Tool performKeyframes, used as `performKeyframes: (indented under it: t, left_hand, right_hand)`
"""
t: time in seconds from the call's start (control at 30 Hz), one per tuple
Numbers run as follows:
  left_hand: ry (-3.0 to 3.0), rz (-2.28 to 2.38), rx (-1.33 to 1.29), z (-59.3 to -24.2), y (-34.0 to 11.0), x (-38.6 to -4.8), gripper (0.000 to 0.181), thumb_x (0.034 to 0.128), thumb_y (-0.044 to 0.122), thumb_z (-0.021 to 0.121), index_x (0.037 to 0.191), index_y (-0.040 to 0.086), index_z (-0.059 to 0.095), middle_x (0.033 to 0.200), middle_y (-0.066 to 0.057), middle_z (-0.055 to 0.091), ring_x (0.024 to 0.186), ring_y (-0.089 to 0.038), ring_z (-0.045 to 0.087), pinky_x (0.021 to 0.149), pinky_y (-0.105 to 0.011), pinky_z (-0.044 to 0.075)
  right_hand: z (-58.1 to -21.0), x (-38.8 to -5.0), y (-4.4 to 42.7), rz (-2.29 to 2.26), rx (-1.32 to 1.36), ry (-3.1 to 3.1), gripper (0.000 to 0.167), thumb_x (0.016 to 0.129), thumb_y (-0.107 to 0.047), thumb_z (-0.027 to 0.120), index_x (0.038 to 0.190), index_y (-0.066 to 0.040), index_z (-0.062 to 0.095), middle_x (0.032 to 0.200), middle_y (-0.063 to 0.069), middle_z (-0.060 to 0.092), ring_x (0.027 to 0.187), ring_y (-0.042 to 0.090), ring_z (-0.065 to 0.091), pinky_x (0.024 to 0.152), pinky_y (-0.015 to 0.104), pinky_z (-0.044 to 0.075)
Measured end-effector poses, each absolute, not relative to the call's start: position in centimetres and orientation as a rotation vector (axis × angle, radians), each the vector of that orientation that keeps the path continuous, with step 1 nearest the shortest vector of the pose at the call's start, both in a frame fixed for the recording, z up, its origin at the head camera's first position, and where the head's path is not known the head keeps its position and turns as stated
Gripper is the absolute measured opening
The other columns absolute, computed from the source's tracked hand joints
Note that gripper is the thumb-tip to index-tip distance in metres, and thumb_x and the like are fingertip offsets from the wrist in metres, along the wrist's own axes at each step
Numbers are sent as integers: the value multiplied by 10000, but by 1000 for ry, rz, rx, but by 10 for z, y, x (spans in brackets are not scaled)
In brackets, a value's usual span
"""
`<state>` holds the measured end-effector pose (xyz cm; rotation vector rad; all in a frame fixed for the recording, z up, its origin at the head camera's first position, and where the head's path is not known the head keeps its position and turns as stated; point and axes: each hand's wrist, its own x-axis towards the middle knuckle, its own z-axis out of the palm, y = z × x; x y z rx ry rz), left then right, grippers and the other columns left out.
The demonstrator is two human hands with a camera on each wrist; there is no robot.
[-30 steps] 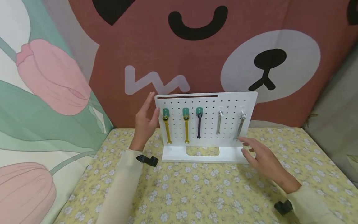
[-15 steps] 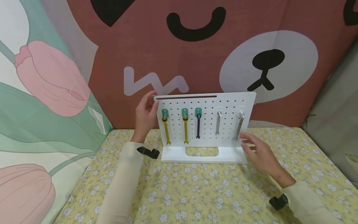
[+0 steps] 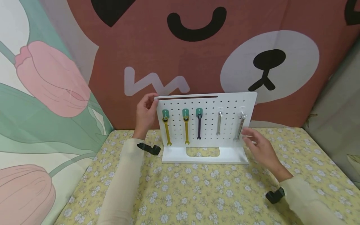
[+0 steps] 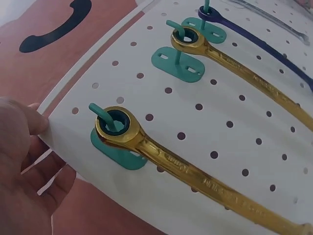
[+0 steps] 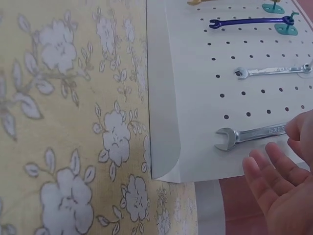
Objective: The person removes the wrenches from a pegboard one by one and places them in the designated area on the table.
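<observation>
A white pegboard stands upright on its base, with several wrenches hanging from hooks. My left hand pinches its upper left corner, thumb in front and other fingers at the edge. Near that hand hang two gold ratcheting wrenches, the outer gold wrench and the inner gold wrench, on green hooks. A dark purple wrench follows. Farther right are a small silver wrench and a larger silver wrench. My right hand is beside the larger one, fingers loosely bent; contact is unclear.
The board's white base has a cut-out in its middle and rests on a yellow floral tablecloth. Close behind hangs a brown cloth with a bear print. A tulip-print cloth hangs on the left.
My left hand has closed from beside the board onto its upper left corner. My right hand has moved slightly up along the board's right edge, near the larger silver wrench.
</observation>
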<state>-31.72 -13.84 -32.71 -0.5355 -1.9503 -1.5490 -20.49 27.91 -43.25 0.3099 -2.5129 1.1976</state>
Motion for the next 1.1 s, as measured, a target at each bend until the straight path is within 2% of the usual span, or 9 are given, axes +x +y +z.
performKeyframes:
  t: [0.1,0.33,0.4,0.57,0.67,0.77,0.9,1.1]
  left_hand:
    - [-1954,-1593,-529,-327,-138,-320,235,1059,94,589,1244,-36,649,1014,-154,613,815,-245,536,694,-264,433]
    - [-1989,-1657,-500,-327,-135,-319,263,1079,55,523,1296,-76,592,1064,-201,579,884,-349,522,715,-254,428]
    - [-1988,-1661,-510,-322,-133,-314,263,1078,32,514,1294,-101,579,1067,-237,575,888,-385,516,714,-255,428]
    - [-1997,-1665,-531,-309,-130,-295,239,1071,6,511,1269,-109,581,1078,-294,579,903,-418,522,741,-309,452]
    - [-2007,-1670,-529,-306,-129,-291,233,1073,15,511,1265,-98,579,1087,-283,588,915,-392,541,777,-386,471]
    - [-2019,-1676,-512,-310,-130,-296,229,1079,29,506,1271,-71,581,1109,-270,594,930,-356,554,808,-434,479]
    - [-2019,-1670,-500,-322,-135,-311,240,1086,58,508,1289,-42,588,1122,-246,598,925,-305,558,802,-400,478]
    - [-2010,-1676,-531,-312,-131,-297,238,1075,25,514,1279,-74,587,1102,-288,590,932,-382,559,802,-459,477]
  right_hand:
    - [-434,-210,278,1214,271,-2510,443,1106,-251,506,1502,-53,477,1410,184,571,1246,392,565,943,577,458]
    - [-437,-219,276,1256,222,-2495,456,1105,-267,509,1492,-28,485,1371,205,587,1247,401,557,965,579,448]
    - [-437,-221,275,1256,208,-2497,467,1102,-291,513,1486,-27,494,1340,198,604,1233,382,568,962,515,463]
    - [-435,-223,275,1345,188,-2479,489,1091,-333,533,1473,-29,510,1297,180,621,1159,271,602,867,196,482]
    - [-435,-225,274,1402,203,-2458,490,1086,-303,552,1474,-9,501,1301,203,611,1114,173,599,821,117,466]
    - [-435,-226,273,1430,201,-2451,483,1078,-281,574,1462,4,506,1311,209,601,1111,124,573,823,112,464]
    - [-435,-227,270,1449,148,-2464,436,1074,-312,578,1364,12,555,1278,187,605,1117,172,571,826,127,468]
    - [-436,-225,271,1492,151,-2478,388,1089,-315,542,1272,27,548,1207,191,610,1030,71,588,850,206,515]
